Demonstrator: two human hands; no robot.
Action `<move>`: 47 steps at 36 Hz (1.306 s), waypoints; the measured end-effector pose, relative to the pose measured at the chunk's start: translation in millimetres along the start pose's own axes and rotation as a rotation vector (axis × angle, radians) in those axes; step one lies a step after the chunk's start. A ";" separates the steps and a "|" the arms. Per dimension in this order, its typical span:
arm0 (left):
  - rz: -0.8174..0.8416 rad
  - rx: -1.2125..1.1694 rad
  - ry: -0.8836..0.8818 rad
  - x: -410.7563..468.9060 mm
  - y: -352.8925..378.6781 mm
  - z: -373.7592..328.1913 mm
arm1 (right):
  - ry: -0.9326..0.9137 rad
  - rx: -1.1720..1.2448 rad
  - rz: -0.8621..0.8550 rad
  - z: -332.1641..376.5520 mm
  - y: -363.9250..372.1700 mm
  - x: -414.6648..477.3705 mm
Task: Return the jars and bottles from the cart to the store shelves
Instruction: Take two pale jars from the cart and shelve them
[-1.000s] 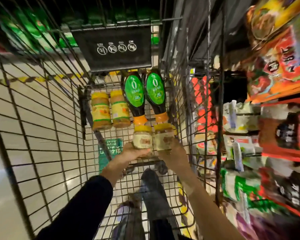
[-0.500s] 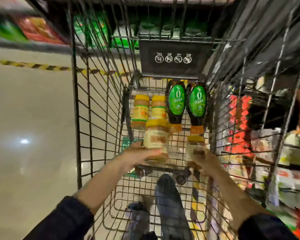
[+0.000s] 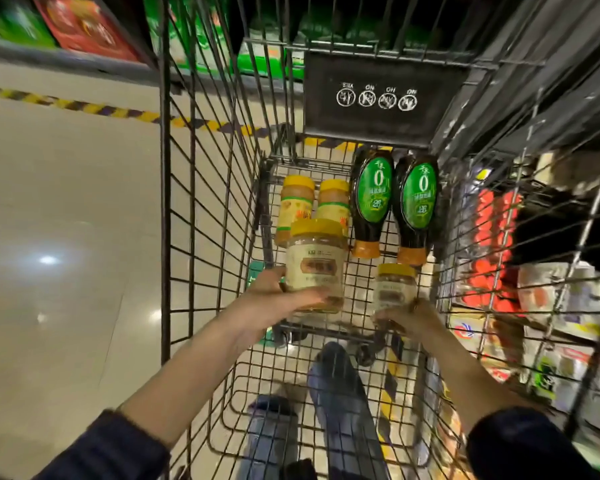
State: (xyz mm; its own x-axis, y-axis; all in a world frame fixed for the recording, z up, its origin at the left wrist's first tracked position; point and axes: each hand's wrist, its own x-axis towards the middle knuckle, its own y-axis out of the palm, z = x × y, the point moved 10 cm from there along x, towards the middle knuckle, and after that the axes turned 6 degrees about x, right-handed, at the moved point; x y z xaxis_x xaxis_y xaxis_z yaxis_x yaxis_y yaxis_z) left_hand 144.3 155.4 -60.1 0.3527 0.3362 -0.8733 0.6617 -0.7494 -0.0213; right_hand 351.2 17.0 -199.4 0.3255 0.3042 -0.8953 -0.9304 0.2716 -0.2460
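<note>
**A jar in each hand inside the cart basket**

At far left lies the glossy beige tiled floor, crossed by a yellow-and-black striped tape line. The black wire shopping cart fills the middle.

Inside it, the left hand grips a clear yellow-lidded jar with a cream label. The thumb lies on the jar's left side and the fingers curl across its lower front, so the upright jar rises above them. This jar hides the lower ends of two yellow-lidded amber jars lying side by side at the far end of the basket.

Just right of those lie two dark squeeze bottles with green oval labels and orange caps, side by side, caps toward the person. Above them a black placard with white icons hangs on the cart's end wall.

The right hand holds a second clear yellow-lidded jar low down, its fingers wrapped round the base. The lid sits just below the right bottle's orange cap. Whether this jar touches the wire floor cannot be told.

At far right, beyond the cart wall, stand store shelves of blurred packets.
</note>
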 end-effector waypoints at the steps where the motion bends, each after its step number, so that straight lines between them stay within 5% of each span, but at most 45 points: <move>1: 0.002 -0.004 0.011 -2.9 0.6 -3.6 | 0.032 0.043 -0.002 -4.1 0.0 0.5; 11: -0.060 -0.009 0.055 -33.3 -13.9 -22.8 | 0.136 0.492 0.038 2.6 14.8 -37.5; 20: -0.095 0.045 0.172 -84.8 -26.7 -73.2 | -0.162 0.594 0.198 90.9 9.5 -132.1; 34: -0.085 0.137 0.608 -207.2 -38.3 -172.4 | -0.684 0.592 -0.058 182.5 -56.8 -313.4; 47: 0.207 0.330 1.023 -361.2 -14.4 -192.1 | -1.054 0.792 -0.499 115.7 -54.5 -529.2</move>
State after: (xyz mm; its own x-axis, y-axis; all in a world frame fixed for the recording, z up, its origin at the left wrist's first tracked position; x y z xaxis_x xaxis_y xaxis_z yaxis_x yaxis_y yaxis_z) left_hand 134.5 154.3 349.2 0.9202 0.3866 -0.0610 0.3703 -0.9106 -0.1836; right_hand 249.1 -53.1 330.8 0.8876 0.4605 0.0040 -0.4567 0.8791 0.1363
